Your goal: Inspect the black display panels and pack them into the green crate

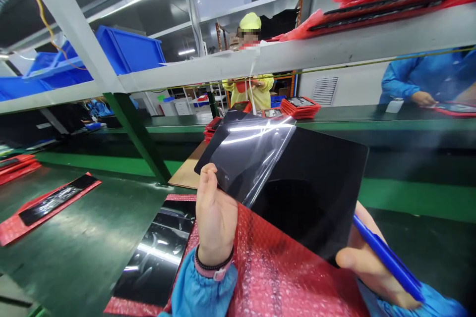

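A dark, glossy flat screen panel is tilted up in front of me. My right hand grips its lower right edge, thumb on the face, with a blue pen lying along the same hand. Clear plastic film covers the panel's left part, its right edge lifted and catching the light. At the film's left edge, the curled fingers of my left hand are closed on it. Beneath the panel lies a red bubble-wrap bag. Left of my wrist, another glossy black panel rests on red bubble wrap.
A further panel on red wrap lies on the green bench. Overhead, a white shelf beam carries blue bins and red-wrapped panels. A green post stands left. Two co-workers, in yellow and blue, are opposite.
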Tool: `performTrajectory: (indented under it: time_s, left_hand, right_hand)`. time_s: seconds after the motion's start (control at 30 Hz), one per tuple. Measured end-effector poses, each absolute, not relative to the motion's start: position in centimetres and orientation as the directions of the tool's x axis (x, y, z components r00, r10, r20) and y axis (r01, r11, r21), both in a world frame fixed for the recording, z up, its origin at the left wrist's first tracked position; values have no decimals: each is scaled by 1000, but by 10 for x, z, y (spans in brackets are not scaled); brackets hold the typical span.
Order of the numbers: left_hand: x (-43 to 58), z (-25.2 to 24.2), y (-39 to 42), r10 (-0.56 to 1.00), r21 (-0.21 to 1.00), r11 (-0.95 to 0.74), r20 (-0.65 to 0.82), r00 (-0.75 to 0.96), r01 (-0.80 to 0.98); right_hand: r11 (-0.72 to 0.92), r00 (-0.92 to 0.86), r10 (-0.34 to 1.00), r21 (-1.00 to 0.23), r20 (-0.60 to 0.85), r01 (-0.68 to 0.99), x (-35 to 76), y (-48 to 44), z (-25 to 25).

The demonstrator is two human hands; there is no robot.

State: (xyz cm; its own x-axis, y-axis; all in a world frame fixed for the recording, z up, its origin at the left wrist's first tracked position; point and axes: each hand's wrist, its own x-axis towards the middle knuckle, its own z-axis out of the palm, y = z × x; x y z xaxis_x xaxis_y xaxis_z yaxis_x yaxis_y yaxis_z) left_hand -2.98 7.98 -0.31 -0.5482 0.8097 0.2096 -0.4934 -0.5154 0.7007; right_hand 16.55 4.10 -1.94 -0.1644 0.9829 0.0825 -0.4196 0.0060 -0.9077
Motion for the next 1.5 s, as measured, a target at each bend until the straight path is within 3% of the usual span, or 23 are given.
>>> performTrajectory:
  time_s: [0.07,0.13,0.3,0.47,0.57,0.73,1.0,1.2,1.4,1.5]
  left_hand:
    - [-29,2,80,823,626,-470,56,-566,-622]
    - [-29,5,81,821,601,-455,-2,-571,-657]
    - [-37,-1,89,837,635,-497,170,-521,-592]
    - [-53,-5,98,848,672,-481,193,-494,-564]
    - [-63,-6,104,795,684,-539,219,-566,-491]
    - [-71,-5,111,684,683,-643,310,-660,-346]
    - [-72,-4,108,628,675,-696,408,-663,-244]
    - [-66,-5,97,617,696,-698,466,-634,-168]
    - [-47,-9,83,662,665,-721,581,-472,-193]
    - [-40,-12,79,643,646,-745,630,-435,-166]
  right_hand:
    - [9,-215,971,-922,100,-386,163,40,-18]
    - [6,-248,963,-923,109,-384,161,39,-18]
    - [-2,-192,979,-934,71,-357,162,36,-16]
    - [14,-119,992,-959,50,-285,166,33,-10]
    - [15,-111,993,-961,48,-277,169,32,-10]
    - [53,56,998,-976,42,-212,176,28,-19]
    - [-6,-69,998,-993,2,-117,185,29,-13]
    - [72,-41,997,-997,71,26,184,39,-20]
    - [217,90,969,-965,231,146,181,42,-25]
    - [295,-19,955,-935,297,198,179,41,-12]
